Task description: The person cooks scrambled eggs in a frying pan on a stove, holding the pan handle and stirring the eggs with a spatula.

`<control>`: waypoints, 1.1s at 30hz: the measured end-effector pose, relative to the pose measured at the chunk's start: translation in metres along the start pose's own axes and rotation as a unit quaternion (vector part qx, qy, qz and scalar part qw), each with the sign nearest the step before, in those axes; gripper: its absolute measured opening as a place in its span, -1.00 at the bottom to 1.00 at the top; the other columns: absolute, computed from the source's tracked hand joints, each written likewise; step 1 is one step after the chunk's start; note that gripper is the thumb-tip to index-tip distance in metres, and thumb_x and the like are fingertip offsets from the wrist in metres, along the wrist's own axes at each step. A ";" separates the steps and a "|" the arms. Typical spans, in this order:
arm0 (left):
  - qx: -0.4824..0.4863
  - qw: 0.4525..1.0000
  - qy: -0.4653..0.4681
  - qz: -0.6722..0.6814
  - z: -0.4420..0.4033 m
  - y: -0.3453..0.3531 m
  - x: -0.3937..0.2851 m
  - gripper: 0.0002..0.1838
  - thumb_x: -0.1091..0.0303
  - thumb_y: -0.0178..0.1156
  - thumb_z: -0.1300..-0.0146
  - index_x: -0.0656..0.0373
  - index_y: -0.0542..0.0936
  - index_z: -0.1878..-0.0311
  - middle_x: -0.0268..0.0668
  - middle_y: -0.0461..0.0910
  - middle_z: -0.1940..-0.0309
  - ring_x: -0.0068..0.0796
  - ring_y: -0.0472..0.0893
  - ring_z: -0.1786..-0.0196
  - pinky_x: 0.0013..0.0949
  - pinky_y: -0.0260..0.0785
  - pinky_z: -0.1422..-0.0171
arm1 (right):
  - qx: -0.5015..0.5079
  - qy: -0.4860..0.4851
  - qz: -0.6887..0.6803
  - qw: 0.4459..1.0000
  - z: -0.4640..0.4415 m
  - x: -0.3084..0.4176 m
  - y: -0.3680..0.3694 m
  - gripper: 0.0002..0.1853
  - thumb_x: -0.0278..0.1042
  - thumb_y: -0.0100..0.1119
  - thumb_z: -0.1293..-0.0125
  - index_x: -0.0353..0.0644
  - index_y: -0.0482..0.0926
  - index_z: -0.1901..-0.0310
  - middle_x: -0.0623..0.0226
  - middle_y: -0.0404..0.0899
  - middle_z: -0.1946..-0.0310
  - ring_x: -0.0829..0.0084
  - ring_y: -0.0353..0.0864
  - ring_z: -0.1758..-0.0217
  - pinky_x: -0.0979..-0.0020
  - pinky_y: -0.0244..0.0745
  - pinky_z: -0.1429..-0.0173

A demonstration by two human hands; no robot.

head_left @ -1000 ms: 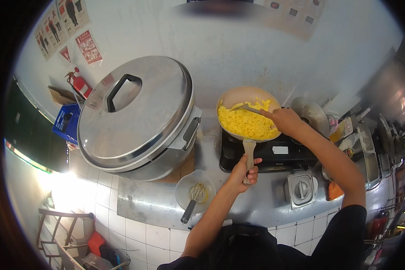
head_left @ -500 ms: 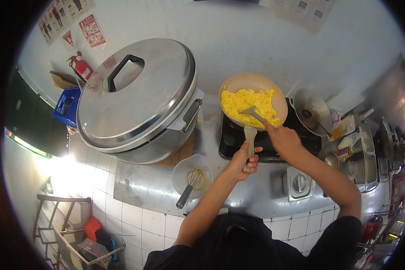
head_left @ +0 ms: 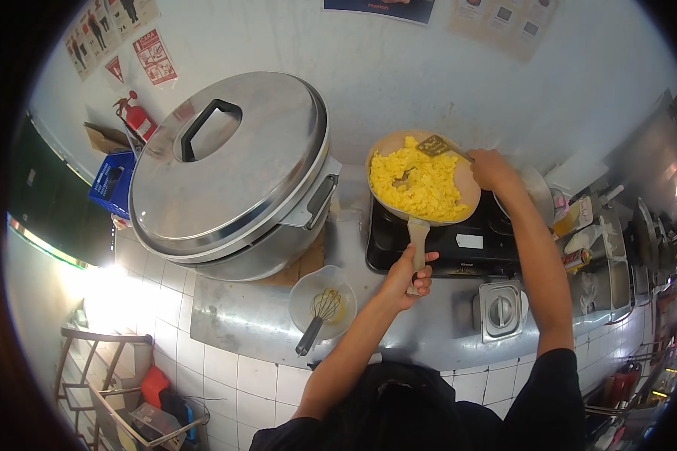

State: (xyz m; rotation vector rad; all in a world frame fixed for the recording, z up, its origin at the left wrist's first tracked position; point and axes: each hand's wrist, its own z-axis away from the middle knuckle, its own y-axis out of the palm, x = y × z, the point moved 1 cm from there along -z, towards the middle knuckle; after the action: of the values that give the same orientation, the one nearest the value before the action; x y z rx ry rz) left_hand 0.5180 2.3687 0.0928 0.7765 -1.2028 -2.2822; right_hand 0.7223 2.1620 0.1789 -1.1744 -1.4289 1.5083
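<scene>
A beige frying pan holds yellow scrambled eggs over a black stove. My left hand is closed around the pan's handle, below the pan. At the far right side of the pan, my right hand grips a slotted spatula. The spatula's blade is over the upper edge of the eggs; whether it touches them I cannot tell.
A huge lidded metal pot stands left of the stove. In front of it is a bowl with a whisk. A lidded steel container sits right of my left hand. Another pan is partly hidden behind my right arm.
My right hand has moved the spatula from the lower middle of the pan up to its far right side. The eggs are spread differently. My left hand still holds the handle.
</scene>
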 end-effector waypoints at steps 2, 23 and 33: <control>-0.002 1.000 -0.002 -0.003 0.000 0.001 0.000 -0.46 -0.15 -0.32 -0.45 0.16 0.38 -0.02 -0.54 0.12 0.70 -0.70 0.09 0.71 -0.55 -0.03 0.64 | -0.025 0.051 -0.007 0.998 0.009 0.027 0.004 -0.58 -0.44 -0.08 -0.27 -0.07 0.43 -0.19 -0.03 0.62 0.28 0.02 0.64 0.18 0.10 0.56 0.17; 0.010 1.000 -0.011 -0.012 -0.003 -0.004 -0.002 -0.43 -0.16 -0.37 -0.46 0.17 0.38 0.00 -0.53 0.14 0.70 -0.69 0.10 0.71 -0.53 0.02 0.61 | 0.106 -0.078 -0.133 0.982 0.149 0.051 -0.096 -0.59 -0.34 0.05 -0.30 -0.06 0.41 -0.20 -0.08 0.59 0.42 -0.13 0.58 0.38 0.01 0.48 0.18; -0.009 0.999 -0.011 -0.034 -0.005 -0.001 0.000 -0.43 -0.17 -0.37 -0.45 0.17 0.37 0.00 -0.52 0.13 0.70 -0.67 0.11 0.71 -0.51 0.03 0.60 | 0.101 -0.053 -0.121 0.986 0.081 0.114 -0.016 -0.68 -0.42 0.06 -0.22 -0.24 0.45 -0.02 -0.08 0.61 0.37 -0.06 0.63 0.25 0.04 0.53 0.17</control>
State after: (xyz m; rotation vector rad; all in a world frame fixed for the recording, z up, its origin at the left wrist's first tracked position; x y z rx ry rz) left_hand 0.5207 2.3665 0.0893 0.7993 -1.1805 -2.3602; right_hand 0.6092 2.2452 0.1768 -0.7793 -1.3938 1.5194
